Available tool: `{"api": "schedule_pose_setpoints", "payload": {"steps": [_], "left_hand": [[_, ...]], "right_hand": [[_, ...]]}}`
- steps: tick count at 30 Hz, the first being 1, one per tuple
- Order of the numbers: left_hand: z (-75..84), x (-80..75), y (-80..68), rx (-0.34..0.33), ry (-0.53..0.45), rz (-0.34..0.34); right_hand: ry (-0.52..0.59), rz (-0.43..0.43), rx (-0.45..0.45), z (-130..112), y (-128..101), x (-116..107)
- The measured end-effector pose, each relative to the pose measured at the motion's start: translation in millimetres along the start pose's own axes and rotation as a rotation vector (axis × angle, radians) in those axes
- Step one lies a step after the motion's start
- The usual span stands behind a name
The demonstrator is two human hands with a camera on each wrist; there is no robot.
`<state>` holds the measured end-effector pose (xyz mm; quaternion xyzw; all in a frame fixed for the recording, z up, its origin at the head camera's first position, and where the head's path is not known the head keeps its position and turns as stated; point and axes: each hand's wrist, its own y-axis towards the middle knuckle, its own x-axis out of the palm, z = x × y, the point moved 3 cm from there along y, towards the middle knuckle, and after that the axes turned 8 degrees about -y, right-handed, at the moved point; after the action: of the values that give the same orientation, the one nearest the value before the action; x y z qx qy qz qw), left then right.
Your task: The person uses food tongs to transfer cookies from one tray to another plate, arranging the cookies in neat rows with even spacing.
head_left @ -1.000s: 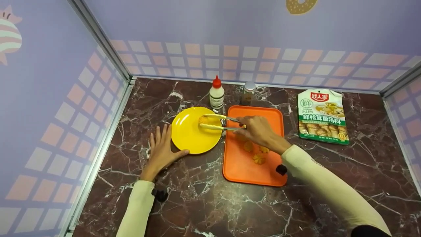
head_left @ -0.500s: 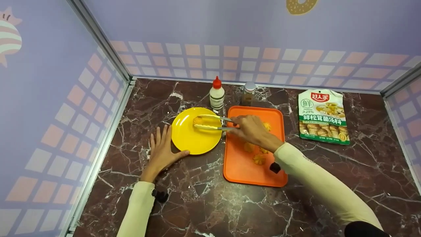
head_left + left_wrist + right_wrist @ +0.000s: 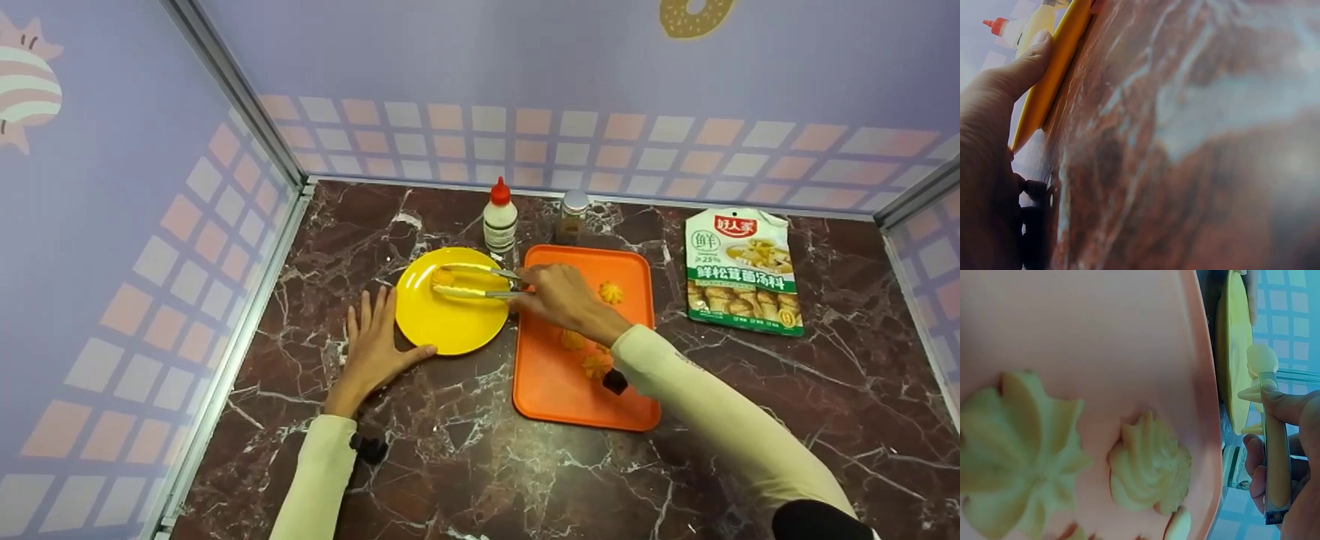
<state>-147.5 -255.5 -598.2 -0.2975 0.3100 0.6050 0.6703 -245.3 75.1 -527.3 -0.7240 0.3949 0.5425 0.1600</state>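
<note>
Head view: squeeze bottle (image 3: 499,218), jar (image 3: 574,213) behind tray (image 3: 551,375); pouch (image 3: 744,270) right.

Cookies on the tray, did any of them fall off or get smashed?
Nothing stands out. The cookies on the orange tray sit whole and none lies on the marble. One cookie is in the tongs over the yellow plate, held by the right hand; the left hand touches the plate's rim.

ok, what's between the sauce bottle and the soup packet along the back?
Head view: a small jar with a silver lid stands between the sauce bottle and the soup packet; otherwise bare marble.
</note>
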Motion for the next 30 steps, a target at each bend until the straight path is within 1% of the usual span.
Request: {"api": "schedule_pose_setpoints", "payload": {"steps": [4,10,18,24,30], "left_hand": [[-0.7,0.1,-0.5,-0.002,-0.004,-0.001],[-1.7,0.9,-0.6,-0.005,-0.002,-0.006],[-0.5,0.4,0.0,-0.004,-0.002,-0.004],[-0.1,0.1,1.4,-0.001,-0.002,-0.014],[-1.0,0.9,0.2,-0.001,-0.003,-0.008]], "right_hand": [[0.008,-0.001,0.014,-2,4,4],[-0.021,-0.008,0.029,-5,10,9],[-0.039,-0.010,-0.011,-9,17,15],[-0.044,-0.021,0.001,-9,21,18],[-0.055,-0.023,0.007,-11,23,21]]}}
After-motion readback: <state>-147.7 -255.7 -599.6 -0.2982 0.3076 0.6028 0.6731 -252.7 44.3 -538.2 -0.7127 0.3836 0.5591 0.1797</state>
